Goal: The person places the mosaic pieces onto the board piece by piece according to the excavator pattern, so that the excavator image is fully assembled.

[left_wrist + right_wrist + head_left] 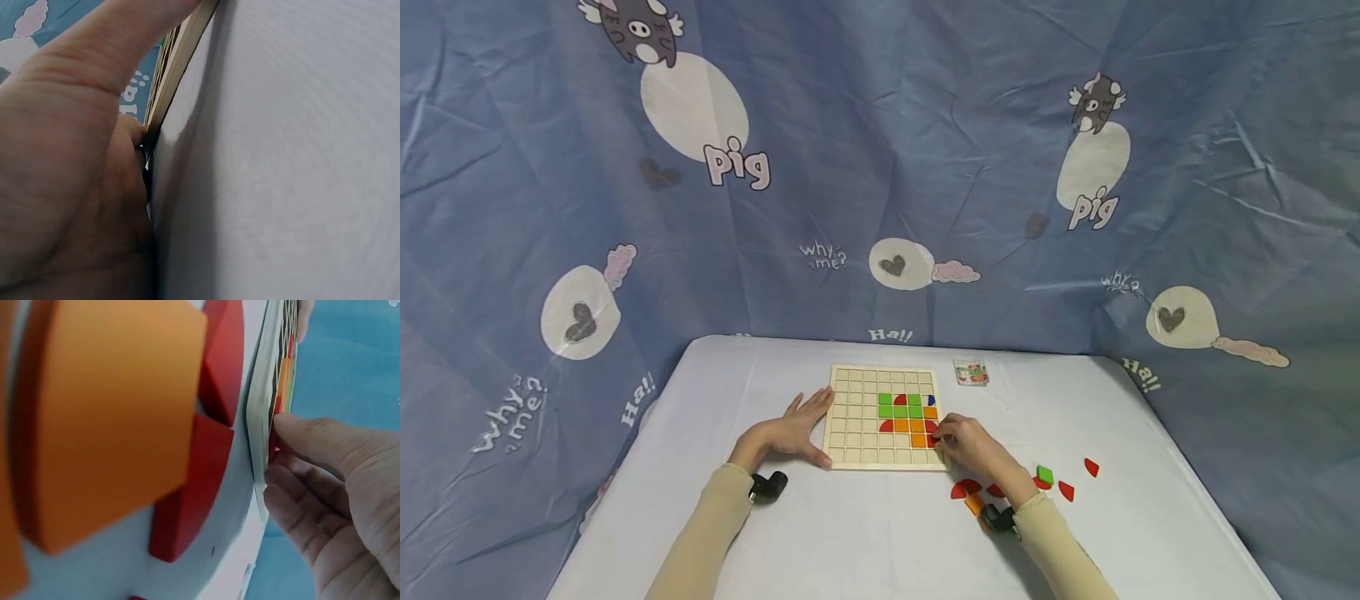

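Observation:
A pale wooden grid board (pixel 856 411) lies flat on the white table. Green squares (pixel 899 412), orange squares (pixel 918 439), red quarter-circle pieces (pixel 887 426) and a blue piece (pixel 931 400) fill cells on its right half. My left hand (pixel 788 432) rests at the board's left edge, fingers spread, thumb by the near corner; in the left wrist view the thumb touches the board's side. At the right edge, my right hand (pixel 976 446) pinches a red piece (pixel 273 439) between thumb and fingers, low over the edge cells; the fingers partly cover it.
Loose red pieces (pixel 972 485) and orange pieces (pixel 973 504) lie beneath the right wrist, close up in its wrist view. Further right are a green square (pixel 1045 474) and more red pieces (pixel 1067 491). A small picture card (pixel 972 372) lies beyond the board, before a blue curtain (pixel 820 208).

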